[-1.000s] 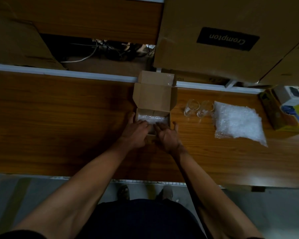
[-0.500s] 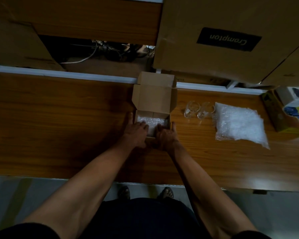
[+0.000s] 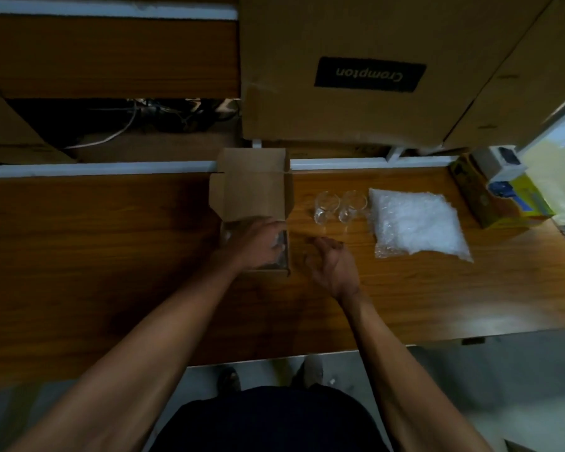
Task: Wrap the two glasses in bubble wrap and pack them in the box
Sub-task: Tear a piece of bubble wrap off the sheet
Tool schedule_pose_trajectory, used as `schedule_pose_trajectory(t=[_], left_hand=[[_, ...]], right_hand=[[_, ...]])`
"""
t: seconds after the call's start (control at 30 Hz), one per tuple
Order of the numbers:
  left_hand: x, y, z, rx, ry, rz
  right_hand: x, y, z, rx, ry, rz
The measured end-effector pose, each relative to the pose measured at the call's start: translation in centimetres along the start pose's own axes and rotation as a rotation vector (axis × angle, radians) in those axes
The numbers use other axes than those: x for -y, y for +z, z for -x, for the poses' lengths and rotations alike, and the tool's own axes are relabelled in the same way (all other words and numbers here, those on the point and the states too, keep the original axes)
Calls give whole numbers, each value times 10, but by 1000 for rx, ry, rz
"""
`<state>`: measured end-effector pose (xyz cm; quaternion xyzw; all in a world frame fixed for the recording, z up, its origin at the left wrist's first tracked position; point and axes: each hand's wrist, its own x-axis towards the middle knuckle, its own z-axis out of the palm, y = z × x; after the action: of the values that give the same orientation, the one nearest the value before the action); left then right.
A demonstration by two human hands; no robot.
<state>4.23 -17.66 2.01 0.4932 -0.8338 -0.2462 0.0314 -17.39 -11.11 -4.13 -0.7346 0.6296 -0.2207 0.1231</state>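
Note:
A small cardboard box [image 3: 250,190] stands open on the wooden table, its lid flap raised at the back. My left hand [image 3: 258,243] lies inside it with the fingers spread on a layer of bubble wrap [image 3: 280,247] that lines the bottom. My right hand [image 3: 335,265] hovers over the table just right of the box, fingers relaxed and empty. Two clear glasses [image 3: 323,208] [image 3: 351,207] stand side by side to the right of the box. A stack of bubble wrap [image 3: 418,223] lies right of the glasses.
A large Crompton carton [image 3: 369,76] and other cartons stand behind the table. A yellow and blue box [image 3: 503,197] sits at the far right edge. The table's near edge [image 3: 274,357] runs in front of my body. Cables hang in the gap at back left.
My right hand has left the box and moved right over the table towards the glasses. My left hand stays in the box on the wrap. The camera view shifted left.

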Motion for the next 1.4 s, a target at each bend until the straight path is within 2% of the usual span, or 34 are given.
schedule_pose_trajectory(t=[0.07,0.13,0.3,0.43,0.6,0.77,0.97,1.17,1.4], left_hand=[[-23,7,-15,-54,52,82],[-49,18,-31,-63,101,58],[-107,62,-76,18,105,154],[-145,84,-111,38,0,292],[-179,101,-158,50,-153,468],[-203,116,-198,77,-319,656],[-214,130,-228,-89,-469,697],[-217,127,-234,-117,-478,808],[-214,130,-233,-154,-432,822]], right_hand=[[-16,-10,5,-55,60,-6],[-35,-22,12,-110,111,32],[-88,-51,26,-178,294,113],[-131,-71,25,-182,410,173],[-177,-76,13,-98,491,223],[-205,-74,-1,-115,478,262],[-227,-62,-5,-127,495,231],[-227,-57,-4,-133,500,231],[-222,-59,-6,-167,541,196]])
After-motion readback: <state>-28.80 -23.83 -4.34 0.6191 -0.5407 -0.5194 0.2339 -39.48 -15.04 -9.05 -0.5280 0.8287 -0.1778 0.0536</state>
